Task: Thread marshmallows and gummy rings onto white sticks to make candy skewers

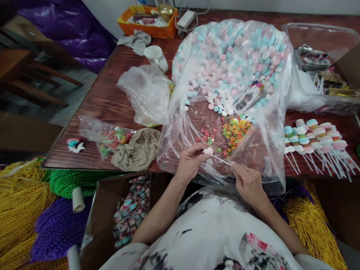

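Note:
Between the fingertips of my left hand (189,162) is a pale pink and white candy piece (208,150). A thin white stick (222,160) runs from it to my right hand (249,182), whose fingers are closed on the stick's other end. Both hands are over the front of a large clear plastic bag (180,131). Just beyond them lie small red rings (207,133) and a pile of orange, yellow and green rings (234,133). Behind is a big heap of pink, blue and white candies (225,60), with printed labels (249,96) on its front.
Finished candy sticks (315,137) lie at the right, below a clear bin (323,101). To the left are a crumpled cloth (137,150), a bag of colored candies (112,138), a white mug (156,58) and an orange basket (146,28). An open box (98,213) stands below the table (95,101).

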The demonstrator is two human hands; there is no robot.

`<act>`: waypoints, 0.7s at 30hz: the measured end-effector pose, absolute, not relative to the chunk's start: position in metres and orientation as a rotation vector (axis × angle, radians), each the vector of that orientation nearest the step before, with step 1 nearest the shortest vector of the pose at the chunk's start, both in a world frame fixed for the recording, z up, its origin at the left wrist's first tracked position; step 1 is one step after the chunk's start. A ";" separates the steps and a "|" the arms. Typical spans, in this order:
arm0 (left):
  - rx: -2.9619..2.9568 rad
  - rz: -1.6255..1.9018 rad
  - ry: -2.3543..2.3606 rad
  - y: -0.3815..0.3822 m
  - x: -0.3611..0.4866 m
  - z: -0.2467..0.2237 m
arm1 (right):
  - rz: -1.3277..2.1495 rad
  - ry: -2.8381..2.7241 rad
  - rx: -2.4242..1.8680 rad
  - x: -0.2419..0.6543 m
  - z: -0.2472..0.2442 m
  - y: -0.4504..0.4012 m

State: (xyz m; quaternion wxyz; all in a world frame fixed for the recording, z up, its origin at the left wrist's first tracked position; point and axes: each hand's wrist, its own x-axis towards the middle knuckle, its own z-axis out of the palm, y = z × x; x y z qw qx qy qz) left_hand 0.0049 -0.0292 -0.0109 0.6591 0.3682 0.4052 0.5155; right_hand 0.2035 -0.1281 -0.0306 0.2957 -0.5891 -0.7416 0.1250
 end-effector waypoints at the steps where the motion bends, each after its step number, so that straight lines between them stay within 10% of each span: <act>1: 0.832 1.188 0.927 -0.030 0.006 -0.013 | 0.323 -1.980 -1.584 0.203 -0.030 -0.128; 21: 1.726 1.430 1.152 -0.043 0.007 -0.020 | 0.516 -1.747 -1.399 0.175 -0.041 -0.134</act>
